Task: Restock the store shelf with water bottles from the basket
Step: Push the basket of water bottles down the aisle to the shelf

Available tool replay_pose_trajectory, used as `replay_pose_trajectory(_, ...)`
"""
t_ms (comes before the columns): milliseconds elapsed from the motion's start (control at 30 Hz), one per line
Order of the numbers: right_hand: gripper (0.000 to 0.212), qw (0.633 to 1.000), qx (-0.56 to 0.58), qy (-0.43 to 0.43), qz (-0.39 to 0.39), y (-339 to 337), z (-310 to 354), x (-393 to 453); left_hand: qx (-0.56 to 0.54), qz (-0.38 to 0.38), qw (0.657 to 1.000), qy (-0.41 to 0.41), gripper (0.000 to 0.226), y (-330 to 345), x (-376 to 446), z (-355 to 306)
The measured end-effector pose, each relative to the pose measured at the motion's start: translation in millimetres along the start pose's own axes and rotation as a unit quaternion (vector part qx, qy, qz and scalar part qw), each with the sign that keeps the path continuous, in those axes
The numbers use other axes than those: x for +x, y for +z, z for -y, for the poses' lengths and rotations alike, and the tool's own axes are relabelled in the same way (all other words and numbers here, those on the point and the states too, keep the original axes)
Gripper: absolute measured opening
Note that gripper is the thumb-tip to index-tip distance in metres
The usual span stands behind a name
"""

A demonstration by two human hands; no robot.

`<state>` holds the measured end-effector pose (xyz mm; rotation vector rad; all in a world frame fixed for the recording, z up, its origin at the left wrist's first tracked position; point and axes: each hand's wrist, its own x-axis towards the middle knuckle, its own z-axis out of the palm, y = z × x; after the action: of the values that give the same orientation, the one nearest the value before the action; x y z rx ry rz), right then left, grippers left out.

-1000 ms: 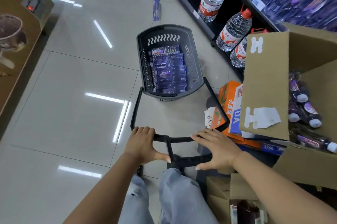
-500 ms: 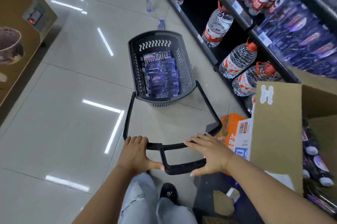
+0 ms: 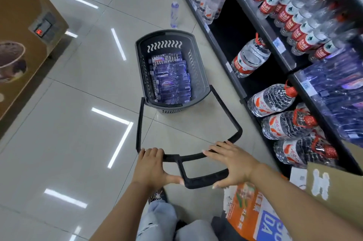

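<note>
Water bottles [image 3: 170, 78], purple-labelled and too tightly packed to count, lie in one dark grey basket [image 3: 198, 76] on the tiled floor beside the shelf [image 3: 263, 30]. The left hand [image 3: 151, 168] curls round the left end of the long black handle [image 3: 204, 179], thumb stretched along it. The right hand [image 3: 233, 164] lies over the right end with fingers nearly straight. Four large red-capped water jugs [image 3: 275, 99] sit on the bottom shelf; one lone bottle [image 3: 174, 14] stands on the floor past the basket.

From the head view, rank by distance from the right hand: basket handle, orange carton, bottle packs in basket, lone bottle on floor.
From the right hand:
1. Basket handle, under the hand.
2. Orange carton, just below.
3. Bottle packs, ahead in the basket.
4. Lone bottle, farthest, beyond the basket.
</note>
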<state>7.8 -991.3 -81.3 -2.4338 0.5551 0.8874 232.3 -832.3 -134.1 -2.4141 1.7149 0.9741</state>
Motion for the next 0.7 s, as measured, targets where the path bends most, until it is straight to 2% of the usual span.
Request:
replay_pose_trajectory(233, 0.121, 0.999, -0.024, -0.032, 0.006, -71, -71, 41, -0.011, 0.009, 0.999, -0.033, 0.13, -45, 71, -22)
replay_pose_trajectory(467, 0.121, 0.999, -0.026, -0.046, 0.012, -145, -116, 90, -0.027, 0.038, 0.998, -0.033, 0.116, -105, 145, -18)
replay_pose_trajectory(700, 0.114, 0.997, -0.056, -0.058, 0.007, -216, -138, 144, -0.026, 0.057, 0.998, -0.014, 0.126, -159, 198, 3)
